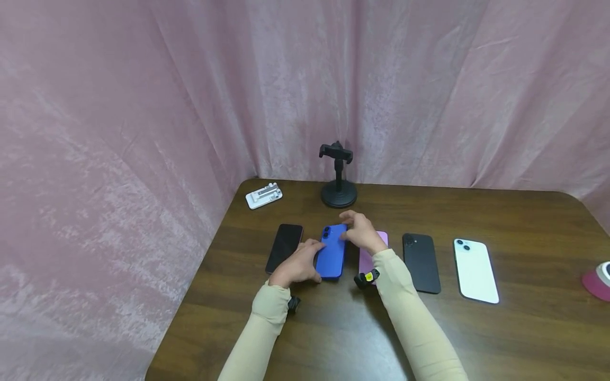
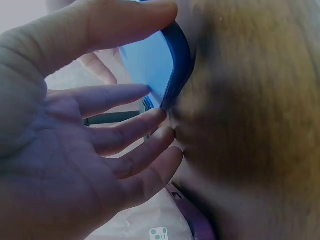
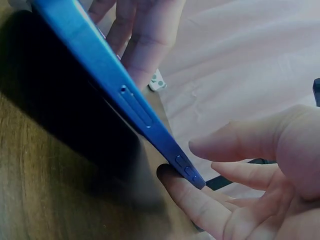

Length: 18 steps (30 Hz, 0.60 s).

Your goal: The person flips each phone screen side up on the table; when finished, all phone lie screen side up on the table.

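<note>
Handling the blue phone over the surface seems barely begun: the left hand's fingers pinch its left side, the right hand's parted fingers touch its upper corner, and a firm two-handed grip seems yet to come. Shadow obscures whether it is lifted. A dark-screened phone and purple phone crowd its sides; the phone stand is behind.

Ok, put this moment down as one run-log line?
left hand: holding blue phone at side | right hand: at its camera end | blue phone: back up | phone stand: behind
</note>
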Motion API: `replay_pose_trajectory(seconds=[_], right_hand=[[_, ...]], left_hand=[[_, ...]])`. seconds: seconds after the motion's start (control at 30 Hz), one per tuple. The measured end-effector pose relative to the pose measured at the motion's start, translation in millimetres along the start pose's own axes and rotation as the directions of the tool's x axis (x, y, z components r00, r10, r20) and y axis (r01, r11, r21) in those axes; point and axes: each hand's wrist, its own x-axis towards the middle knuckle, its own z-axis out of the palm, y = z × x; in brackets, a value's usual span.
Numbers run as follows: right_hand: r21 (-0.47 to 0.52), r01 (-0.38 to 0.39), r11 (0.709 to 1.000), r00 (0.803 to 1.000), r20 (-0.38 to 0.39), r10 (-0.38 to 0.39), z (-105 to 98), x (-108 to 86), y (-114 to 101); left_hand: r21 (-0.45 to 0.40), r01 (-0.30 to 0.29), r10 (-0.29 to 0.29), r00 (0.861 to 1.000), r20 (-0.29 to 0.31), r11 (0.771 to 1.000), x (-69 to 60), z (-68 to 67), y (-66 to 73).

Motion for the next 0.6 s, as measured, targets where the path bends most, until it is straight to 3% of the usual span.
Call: replay_pose_trajectory(seconds=[0.4, 0.6], right_hand=[[0.056, 0.007, 0.998, 0.999, -0.034, -0.005, 1.8, -10.3, -3.8], [0.083, 0.029, 0.996, 0.998, -0.049, -0.025, -1.1, -11.2, -14.0]], left_hand=[[-0.069, 0.025, -0.022, 0.998, 0.057, 0.997, 1.2, -0.9, 8.8], [-0.157, 0.044, -0.032, 0.997, 0.075, 0.987, 3.0, -4.9, 14.0]])
